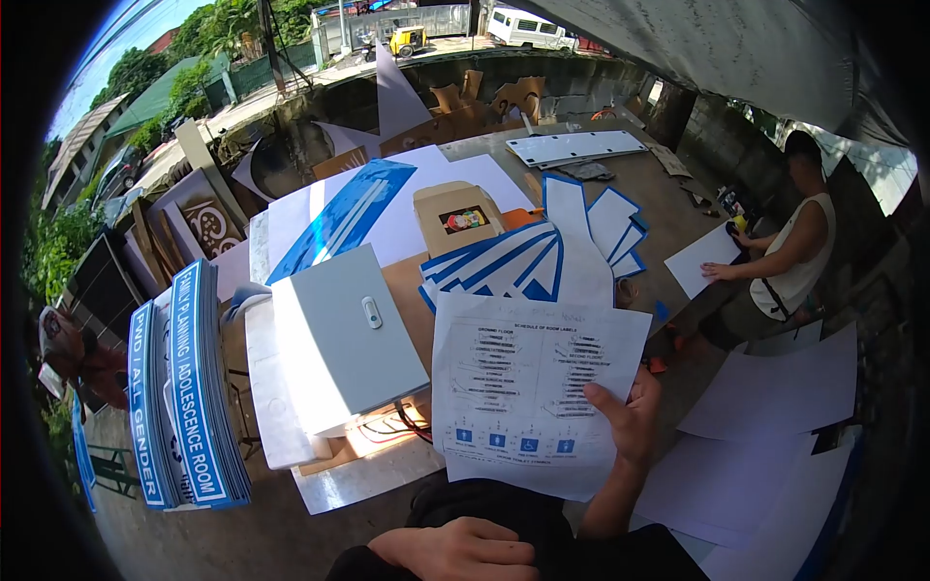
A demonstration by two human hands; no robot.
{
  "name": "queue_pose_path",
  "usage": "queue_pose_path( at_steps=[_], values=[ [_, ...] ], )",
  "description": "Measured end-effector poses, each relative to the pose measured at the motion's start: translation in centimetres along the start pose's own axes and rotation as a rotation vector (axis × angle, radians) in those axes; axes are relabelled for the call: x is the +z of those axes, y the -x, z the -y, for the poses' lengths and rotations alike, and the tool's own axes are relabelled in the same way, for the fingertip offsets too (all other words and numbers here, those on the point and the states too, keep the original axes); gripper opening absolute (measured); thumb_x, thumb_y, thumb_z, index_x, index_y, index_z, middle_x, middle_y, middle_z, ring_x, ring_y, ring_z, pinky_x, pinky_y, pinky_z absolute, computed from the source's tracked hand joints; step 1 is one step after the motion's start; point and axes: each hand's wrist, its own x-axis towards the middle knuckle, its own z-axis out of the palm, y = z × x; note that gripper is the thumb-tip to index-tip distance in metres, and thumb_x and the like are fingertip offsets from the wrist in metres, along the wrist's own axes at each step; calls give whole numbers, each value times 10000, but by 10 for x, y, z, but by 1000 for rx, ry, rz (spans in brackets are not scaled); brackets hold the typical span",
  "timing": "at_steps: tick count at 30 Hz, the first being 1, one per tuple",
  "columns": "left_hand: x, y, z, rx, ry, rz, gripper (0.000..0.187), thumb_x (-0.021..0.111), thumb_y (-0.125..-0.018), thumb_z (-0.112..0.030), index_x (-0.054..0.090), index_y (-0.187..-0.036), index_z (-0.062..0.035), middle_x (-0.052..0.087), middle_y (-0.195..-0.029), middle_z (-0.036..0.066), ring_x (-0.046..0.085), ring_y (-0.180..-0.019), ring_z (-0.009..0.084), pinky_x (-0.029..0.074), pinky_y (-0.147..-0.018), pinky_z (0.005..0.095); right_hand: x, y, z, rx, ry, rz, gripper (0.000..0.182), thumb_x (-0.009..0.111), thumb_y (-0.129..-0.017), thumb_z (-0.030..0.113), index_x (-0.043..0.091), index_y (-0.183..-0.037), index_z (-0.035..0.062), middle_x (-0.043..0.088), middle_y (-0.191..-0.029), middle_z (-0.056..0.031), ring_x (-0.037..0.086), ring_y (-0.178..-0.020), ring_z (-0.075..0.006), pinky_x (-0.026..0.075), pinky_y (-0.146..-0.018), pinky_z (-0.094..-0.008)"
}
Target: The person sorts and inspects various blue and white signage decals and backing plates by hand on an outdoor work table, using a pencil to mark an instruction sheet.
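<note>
My right hand [625, 416] holds up a printed white sheet [528, 387], a schedule of room labels with several small blue icons along its bottom. The thumb lies across the sheet's right side. My left hand [460, 550] rests low at the bottom of the view on dark clothing, fingers curled, holding nothing. Behind the sheet lies a fan of blue-and-white sign panels [509, 263].
A grey metal box with a latch [344, 339] stands to the left. Stacked blue room signs [189, 387] lean at far left. A cardboard box [455, 218] sits on the table [659, 189]. Another person [790, 257] sits at right, hand on a white sheet [702, 259]. White sheets [765, 426] cover the lower right.
</note>
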Motion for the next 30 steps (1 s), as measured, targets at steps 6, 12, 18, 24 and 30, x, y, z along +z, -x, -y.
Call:
queue_pose_path(
  at_steps=[6,12,18,24,30],
  values=[
    [8,3,4,21,53,-212,174,564,-872,-51,710,-899,-141,470,-548,37,301,-410,78,184,-361,213,3,-15,-28,106,3,168,311,668,-819,43,592,-1098,-72,681,-1013,-180,675,-870,-213,520,-798,-314],
    [12,-10,8,-29,-27,-258,219,563,-885,-71,740,-819,-183,539,-592,41,342,-463,98,222,-384,206,7,-21,-57,148,14,232,342,661,-838,85,581,-1137,-60,665,-1074,-191,668,-922,-241,510,-828,-337],
    [7,1,4,-26,-75,-319,82,670,-853,-222,746,-827,-206,566,-655,10,364,-601,134,268,-485,262,7,-26,-64,134,-41,221,354,655,-836,70,569,-1153,-62,662,-1074,-197,669,-921,-244,511,-826,-339],
    [10,6,8,1,-16,-497,128,775,-766,-227,747,-890,-212,589,-672,-3,356,-620,137,262,-515,273,8,-31,-74,200,-2,303,361,667,-830,66,573,-1150,-71,662,-1076,-206,676,-887,-241,507,-815,-328],
    [9,6,10,122,-22,-517,100,769,-775,-159,749,-870,-182,626,-691,-40,354,-607,124,259,-504,268,12,-28,-69,353,305,579,406,724,-800,119,601,-1138,-71,681,-1038,-192,678,-834,-208,506,-770,-312]
  ],
)
